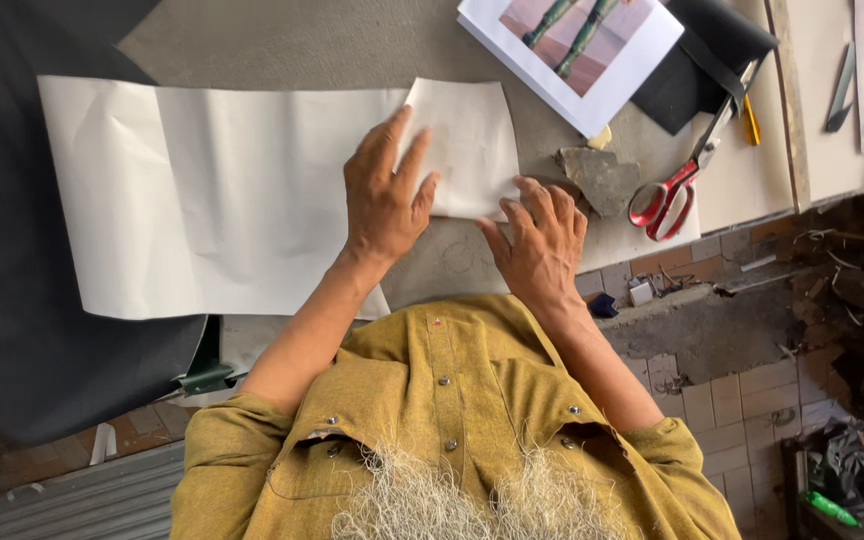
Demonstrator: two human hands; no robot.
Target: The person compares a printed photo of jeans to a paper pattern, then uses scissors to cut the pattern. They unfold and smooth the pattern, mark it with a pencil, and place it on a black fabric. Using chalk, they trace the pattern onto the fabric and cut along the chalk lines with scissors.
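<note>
A: Where are the hands?

B: Both lie on the grey bench [332, 40]. The left hand [384, 195] rests flat on a long sheet of cream-white material [222, 190] that is spread across the bench, its fingers [388, 135] splayed open and pressing a folded-over flap at the sheet's right end. They grip nothing.

A: And the other?

B: The right hand [542, 240] sits just beside it, at the flap's lower right corner, fingers [530, 195] spread and slightly curled with the tips at the sheet's edge. It is open too, holding nothing.

A: What lies around them?

B: A flat grey scrap of stone-like material [604, 178] is just right of the right hand. Red-handled scissors [674, 190] lie beyond it, near a yellow-handled knife [750, 122]. Above, a white printed paper with a pinkish picture [577, 50] overlaps a black folded piece [697, 65]. A large dark cloth [12, 300] covers the left side, partly under the sheet.
</note>
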